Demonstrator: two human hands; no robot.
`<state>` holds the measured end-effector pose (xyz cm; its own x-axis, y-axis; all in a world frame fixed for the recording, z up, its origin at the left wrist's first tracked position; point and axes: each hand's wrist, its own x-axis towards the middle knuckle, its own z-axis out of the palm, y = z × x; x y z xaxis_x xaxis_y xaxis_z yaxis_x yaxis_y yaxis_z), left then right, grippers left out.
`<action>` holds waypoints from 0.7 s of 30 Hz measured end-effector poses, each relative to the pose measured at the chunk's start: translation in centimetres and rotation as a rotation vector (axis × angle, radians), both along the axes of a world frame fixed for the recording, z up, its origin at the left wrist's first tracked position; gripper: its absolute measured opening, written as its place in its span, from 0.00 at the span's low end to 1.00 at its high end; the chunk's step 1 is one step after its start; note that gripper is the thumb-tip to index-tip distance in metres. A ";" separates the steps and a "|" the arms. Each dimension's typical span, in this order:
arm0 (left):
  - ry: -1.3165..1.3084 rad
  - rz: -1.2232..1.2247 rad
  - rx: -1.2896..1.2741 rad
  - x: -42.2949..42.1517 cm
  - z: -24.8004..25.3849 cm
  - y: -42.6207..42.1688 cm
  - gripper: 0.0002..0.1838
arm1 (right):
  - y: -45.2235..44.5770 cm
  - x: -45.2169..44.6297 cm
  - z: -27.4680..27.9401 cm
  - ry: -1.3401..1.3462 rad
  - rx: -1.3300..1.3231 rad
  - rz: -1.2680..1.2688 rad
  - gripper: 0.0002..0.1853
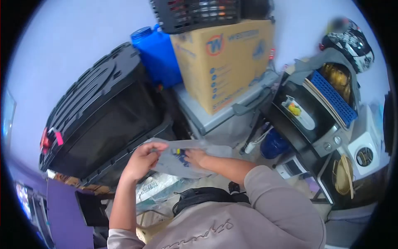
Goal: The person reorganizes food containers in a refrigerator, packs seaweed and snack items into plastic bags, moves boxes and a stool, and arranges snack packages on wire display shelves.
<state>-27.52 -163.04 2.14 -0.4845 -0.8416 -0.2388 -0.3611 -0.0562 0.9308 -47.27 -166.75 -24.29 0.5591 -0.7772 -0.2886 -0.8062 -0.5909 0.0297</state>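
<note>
A translucent whitish plastic bag point(211, 154) is held up in front of my body. My left hand point(143, 159) is closed on its left edge, thumb and fingers pinched together. Reaching in from the right, my right hand point(195, 158) has its fingers curled at the bag's middle, partly veiled by the plastic. Just left of those fingers shows a small dark blue and yellow item point(181, 156). What exactly the right fingers grip is too blurred to make out.
A large black lidded bin point(103, 103) stands left. Ahead, a cardboard box point(232, 62) sits on a grey lid point(203, 118), beside a blue jerrycan point(155, 54). At right are a toaster oven point(306, 116) and blue basket point(333, 97). A printed plastic sack point(157, 186) lies below.
</note>
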 end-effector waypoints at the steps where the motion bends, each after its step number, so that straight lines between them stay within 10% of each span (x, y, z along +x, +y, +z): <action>1: 0.007 -0.030 0.004 -0.2 -0.4 -0.3 0.18 | 0.7 -1.1 2.0 -0.101 -0.099 0.072 0.24; 4: -0.059 0.052 -0.024 -0.8 -0.6 -1.0 0.15 | 0.0 -3.7 3.2 -0.240 -0.376 0.146 0.28; 6: -0.080 0.167 -0.045 -1.2 -0.4 -1.4 0.15 | 0.1 -6.5 9.5 -0.807 -0.153 0.180 0.28; 8: -0.080 0.176 -0.065 -2.0 -0.2 -1.6 0.16 | 0.9 -10.8 15.5 -1.156 0.233 -0.159 0.26; 11: -0.072 0.183 -0.099 -3.6 0.0 -1.6 0.17 | -3.8 -19.6 15.3 -1.466 -0.288 -0.613 0.19; 15: -0.105 0.215 -0.124 -5.6 0.2 -1.1 0.20 | -11.7 -35.1 11.3 -0.897 -1.036 -1.150 0.27; 21: -0.109 0.362 -0.050 -6.7 0.3 -0.9 0.25 | -18.2 -44.4 15.3 -0.500 -1.374 -1.402 0.33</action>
